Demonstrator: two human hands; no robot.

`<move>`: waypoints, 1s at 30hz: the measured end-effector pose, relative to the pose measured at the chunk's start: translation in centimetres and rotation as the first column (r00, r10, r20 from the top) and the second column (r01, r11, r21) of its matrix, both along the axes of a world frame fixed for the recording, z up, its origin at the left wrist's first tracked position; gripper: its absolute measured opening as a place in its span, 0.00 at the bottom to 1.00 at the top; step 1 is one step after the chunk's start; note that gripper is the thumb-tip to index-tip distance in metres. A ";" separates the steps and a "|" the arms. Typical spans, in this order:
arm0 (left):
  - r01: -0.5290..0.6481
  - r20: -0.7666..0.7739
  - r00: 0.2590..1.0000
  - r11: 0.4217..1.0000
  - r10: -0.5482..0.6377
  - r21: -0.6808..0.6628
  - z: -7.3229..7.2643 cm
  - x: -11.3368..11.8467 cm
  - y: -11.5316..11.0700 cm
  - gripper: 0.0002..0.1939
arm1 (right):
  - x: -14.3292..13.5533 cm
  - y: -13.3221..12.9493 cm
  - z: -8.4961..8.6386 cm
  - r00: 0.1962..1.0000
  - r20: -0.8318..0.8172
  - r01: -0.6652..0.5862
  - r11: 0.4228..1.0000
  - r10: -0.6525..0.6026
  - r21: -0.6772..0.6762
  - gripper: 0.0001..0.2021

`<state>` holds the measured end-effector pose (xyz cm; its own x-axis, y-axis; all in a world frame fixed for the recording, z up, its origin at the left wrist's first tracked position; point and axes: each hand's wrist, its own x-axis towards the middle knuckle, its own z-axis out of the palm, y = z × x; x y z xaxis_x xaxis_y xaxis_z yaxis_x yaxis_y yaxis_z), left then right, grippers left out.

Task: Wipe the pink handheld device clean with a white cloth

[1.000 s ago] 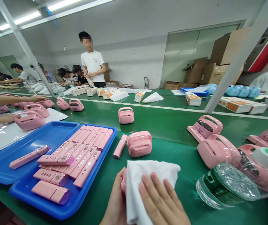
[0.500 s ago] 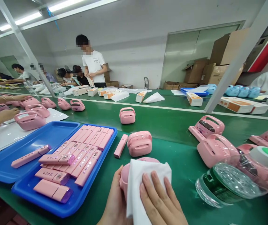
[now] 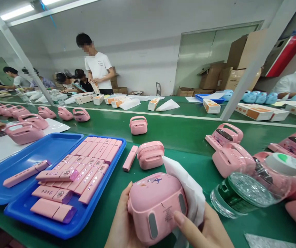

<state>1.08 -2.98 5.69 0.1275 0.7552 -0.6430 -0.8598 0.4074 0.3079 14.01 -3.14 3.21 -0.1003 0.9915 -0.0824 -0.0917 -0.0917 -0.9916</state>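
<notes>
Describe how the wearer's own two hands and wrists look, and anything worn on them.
Both are bare. The left hand shows no glove, ring or watch, and no sleeve reaches the visible wrist. The right hand is also ungloved, with no ring on the fingers in view; its nails are short and unpainted. The forearms are cut off by the frame's bottom edge, so sleeves higher up cannot be judged.

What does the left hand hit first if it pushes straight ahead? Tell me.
Likely the pink bar lying beside the tray, straight ahead of the left hand; depth is uncertain, and the pink case sits close by.
</notes>
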 end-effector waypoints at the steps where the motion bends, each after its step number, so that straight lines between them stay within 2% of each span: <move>1: -0.013 -0.001 1.000 1.000 0.013 -0.001 0.0 0.0 -0.1 0.23 | -0.1 0.0 0.1 1.000 0.018 -0.010 0.999 0.010 0.032 0.37; 4: -0.040 -0.039 0.998 0.999 0.039 -0.010 0.0 0.1 -0.2 0.22 | -0.4 0.2 -0.1 0.999 0.045 -0.006 0.995 0.001 0.096 0.39; 9: -0.120 -0.136 0.983 0.992 0.123 0.033 0.3 0.1 -0.3 0.21 | -0.6 0.2 -0.3 0.993 -0.081 -0.075 0.993 0.082 0.087 0.43; 16: -0.131 -0.202 0.969 0.989 0.142 0.063 0.3 0.2 -0.5 0.22 | -0.9 0.2 -0.4 0.986 -0.144 -0.072 0.992 0.087 0.108 0.40; 18: -0.139 -0.207 0.965 0.985 0.158 0.103 0.1 0.3 -0.6 0.21 | -1.0 0.3 -0.5 0.987 -0.148 -0.053 0.994 0.067 0.094 0.40; 21: -0.173 -0.183 0.961 0.967 0.207 0.187 -0.3 0.3 -0.7 0.19 | -0.8 0.4 -0.9 0.978 -0.207 -0.012 1.000 0.011 -0.004 0.39; 23: -0.169 -0.163 0.966 0.969 0.199 0.183 -0.5 0.1 -0.8 0.19 | -0.5 0.5 -1.2 0.960 -0.280 -0.026 0.997 0.005 -0.070 0.37; 26: -0.120 -0.121 0.983 0.983 0.137 0.138 -0.5 -0.2 -0.8 0.21 | 0.0 0.4 -1.4 0.930 -0.352 -0.137 0.988 0.103 -0.072 0.39; 28: -0.095 -0.100 0.989 0.987 0.108 0.128 -0.4 -0.3 -0.8 0.22 | 0.2 0.3 -1.3 0.931 -0.330 -0.179 0.983 0.157 -0.038 0.41; 30: -0.082 -0.112 0.989 0.992 0.094 0.099 -0.2 -0.3 -0.8 0.22 | 0.2 0.3 -0.9 0.953 -0.254 -0.172 0.985 0.165 -0.003 0.43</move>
